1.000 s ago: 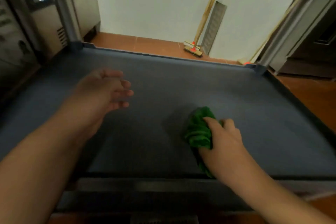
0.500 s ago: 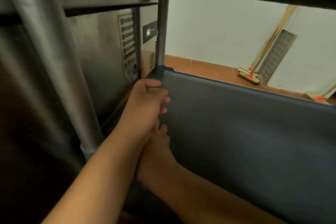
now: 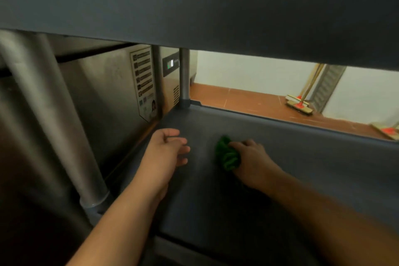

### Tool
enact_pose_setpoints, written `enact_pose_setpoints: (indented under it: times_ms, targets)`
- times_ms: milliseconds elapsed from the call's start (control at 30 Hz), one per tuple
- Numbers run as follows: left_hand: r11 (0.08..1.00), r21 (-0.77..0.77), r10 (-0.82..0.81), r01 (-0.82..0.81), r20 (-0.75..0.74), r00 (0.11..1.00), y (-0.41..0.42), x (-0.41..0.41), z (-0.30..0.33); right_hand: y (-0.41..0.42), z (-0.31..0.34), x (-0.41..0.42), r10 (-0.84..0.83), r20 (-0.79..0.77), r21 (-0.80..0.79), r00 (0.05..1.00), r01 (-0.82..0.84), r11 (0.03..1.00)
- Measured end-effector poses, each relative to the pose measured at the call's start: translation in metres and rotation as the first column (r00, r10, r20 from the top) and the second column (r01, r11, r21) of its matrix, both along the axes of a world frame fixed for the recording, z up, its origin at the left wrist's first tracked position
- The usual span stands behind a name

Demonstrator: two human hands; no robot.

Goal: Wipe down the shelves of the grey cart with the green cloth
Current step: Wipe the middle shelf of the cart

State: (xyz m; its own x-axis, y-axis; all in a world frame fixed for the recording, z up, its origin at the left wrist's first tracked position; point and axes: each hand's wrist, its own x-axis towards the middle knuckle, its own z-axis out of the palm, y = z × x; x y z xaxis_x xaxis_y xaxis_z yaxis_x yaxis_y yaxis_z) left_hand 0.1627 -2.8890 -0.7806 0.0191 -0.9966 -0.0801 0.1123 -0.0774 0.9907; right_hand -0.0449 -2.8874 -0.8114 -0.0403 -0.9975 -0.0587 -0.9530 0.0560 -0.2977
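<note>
A terracotta tiled floor [image 3: 248, 99] and a white wall [image 3: 248, 71] show through the gap in the right half of the frame, with two brush heads on wooden handles [image 3: 299, 104] leaning at the wall in the upper right. A stainless steel appliance [image 3: 121, 84] with a sticker panel fills the left middle, just beside the cart.

The grey cart's lower shelf [image 3: 302, 157] runs across the centre and lower right, its raised rim along the far edge. The underside of the shelf above [image 3: 194, 2] covers the whole top of the frame. A round metal post [image 3: 184, 75] stands at the far left corner of the shelf, and a thicker post [image 3: 54, 114] slants down the left side.

The green cloth [image 3: 226, 154] lies bunched on the shelf near the centre of the frame. The right hand [image 3: 252, 157] grips it: the fingers are curled over the cloth's right side and top, and most of the green bulges out to the left of the knuckles, pressed on the shelf surface.

The left hand [image 3: 166, 149] is left of the cloth and apart from it, fingers loosely bent and holding nothing, near the shelf's left edge. Whether it touches the shelf cannot be told.
</note>
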Motion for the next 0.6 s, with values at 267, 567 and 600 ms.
enact_pose_setpoints:
  times_ms: [267,567,600]
  targets:
    - [0.996,0.079,-0.037,0.039,-0.028,0.999,-0.016,-0.026,-0.013,0.011,-0.015,-0.157,-0.433,0.097,-0.098,0.896,0.441,0.892]
    - [0.998,0.042,0.049,-0.046,-0.061,0.997,-0.021,0.009,-0.014,-0.06,-0.023,-0.058,-0.23,0.131,-0.141,0.964,0.248,0.958]
    - [0.998,0.042,0.05,-0.047,-0.061,0.997,-0.019,0.015,-0.015,-0.072,-0.022,-0.039,-0.189,0.135,-0.143,0.973,0.208,0.968]
